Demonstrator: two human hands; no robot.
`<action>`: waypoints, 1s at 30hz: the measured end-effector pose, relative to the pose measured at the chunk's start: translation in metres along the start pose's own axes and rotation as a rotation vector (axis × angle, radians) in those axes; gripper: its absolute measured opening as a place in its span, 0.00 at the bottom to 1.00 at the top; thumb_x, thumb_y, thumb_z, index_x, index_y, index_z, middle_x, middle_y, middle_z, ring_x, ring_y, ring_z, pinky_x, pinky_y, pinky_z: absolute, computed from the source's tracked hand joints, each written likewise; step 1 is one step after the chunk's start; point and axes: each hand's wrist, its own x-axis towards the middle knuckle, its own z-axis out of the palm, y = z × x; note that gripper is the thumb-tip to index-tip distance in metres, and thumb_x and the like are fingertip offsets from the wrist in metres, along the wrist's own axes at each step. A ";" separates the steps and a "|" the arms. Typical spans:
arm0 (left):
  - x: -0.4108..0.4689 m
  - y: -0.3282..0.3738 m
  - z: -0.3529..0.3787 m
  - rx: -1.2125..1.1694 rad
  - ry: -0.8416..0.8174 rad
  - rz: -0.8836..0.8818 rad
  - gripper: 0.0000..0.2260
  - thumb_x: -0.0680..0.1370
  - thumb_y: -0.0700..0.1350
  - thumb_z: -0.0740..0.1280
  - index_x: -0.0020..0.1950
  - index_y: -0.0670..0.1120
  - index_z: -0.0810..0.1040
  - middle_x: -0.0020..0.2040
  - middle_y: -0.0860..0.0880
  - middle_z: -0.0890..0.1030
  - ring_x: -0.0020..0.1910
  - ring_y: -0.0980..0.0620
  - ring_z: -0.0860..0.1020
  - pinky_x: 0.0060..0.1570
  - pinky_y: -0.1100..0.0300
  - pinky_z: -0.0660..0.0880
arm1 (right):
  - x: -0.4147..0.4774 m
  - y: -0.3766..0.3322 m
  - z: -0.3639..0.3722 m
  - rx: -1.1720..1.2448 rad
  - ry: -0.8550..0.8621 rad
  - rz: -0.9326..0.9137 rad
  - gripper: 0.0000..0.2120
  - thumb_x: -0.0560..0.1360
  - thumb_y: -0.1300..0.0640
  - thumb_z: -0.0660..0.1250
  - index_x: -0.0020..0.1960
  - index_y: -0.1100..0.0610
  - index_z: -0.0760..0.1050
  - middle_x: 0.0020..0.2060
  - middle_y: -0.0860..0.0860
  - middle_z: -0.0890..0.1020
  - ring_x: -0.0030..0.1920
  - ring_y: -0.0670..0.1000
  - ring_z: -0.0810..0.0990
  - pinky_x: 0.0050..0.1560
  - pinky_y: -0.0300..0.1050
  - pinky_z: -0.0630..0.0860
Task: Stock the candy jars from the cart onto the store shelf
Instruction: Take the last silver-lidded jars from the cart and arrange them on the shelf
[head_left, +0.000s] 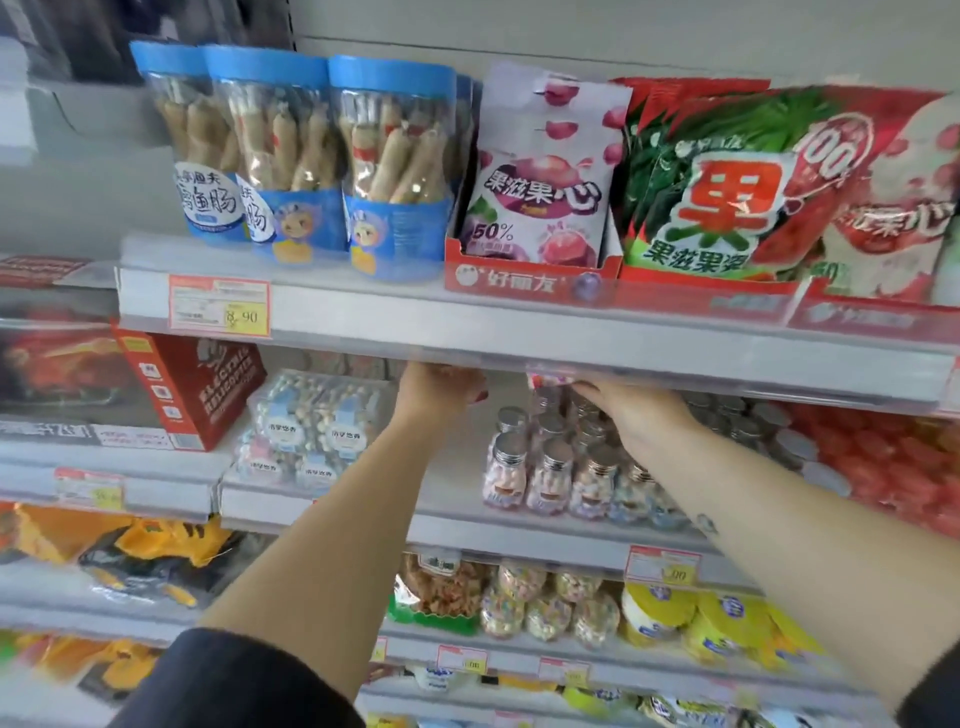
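Dark sleeve (234, 680) low in front, both bare forearms stretching up to the middle shelf (457, 519). Left hand (441, 389) is right up under the price rail (519, 338), its fingers tucked behind it, so I can't tell how they lie. Right hand (639, 415) hovers over the silver-capped jars (556, 478), fingers curled, pinching one jar (545, 378) high against the rail, blurred through the plastic. The jars stand in rows on the shelf. Above them are blue-lidded tubs (291, 156) and fruit pouches (545, 171).
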 end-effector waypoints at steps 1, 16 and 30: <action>0.007 -0.003 0.003 0.002 -0.050 -0.009 0.07 0.71 0.34 0.67 0.37 0.44 0.78 0.36 0.49 0.82 0.32 0.57 0.80 0.34 0.62 0.77 | 0.007 0.003 -0.001 -0.012 0.015 0.000 0.20 0.75 0.49 0.71 0.63 0.58 0.77 0.62 0.55 0.80 0.62 0.56 0.79 0.65 0.51 0.74; 0.026 -0.043 0.013 0.168 -0.493 -0.019 0.10 0.69 0.36 0.71 0.51 0.41 0.81 0.50 0.38 0.83 0.49 0.43 0.81 0.55 0.50 0.77 | 0.023 0.001 0.012 -0.045 0.100 -0.116 0.13 0.79 0.56 0.67 0.60 0.62 0.78 0.57 0.51 0.81 0.55 0.50 0.81 0.54 0.42 0.67; -0.005 -0.019 0.008 0.172 -0.135 0.199 0.20 0.78 0.33 0.56 0.66 0.46 0.77 0.61 0.52 0.80 0.62 0.52 0.77 0.55 0.64 0.70 | -0.013 -0.004 0.017 0.283 0.080 -0.217 0.13 0.74 0.66 0.72 0.57 0.63 0.76 0.56 0.57 0.82 0.56 0.52 0.82 0.62 0.50 0.78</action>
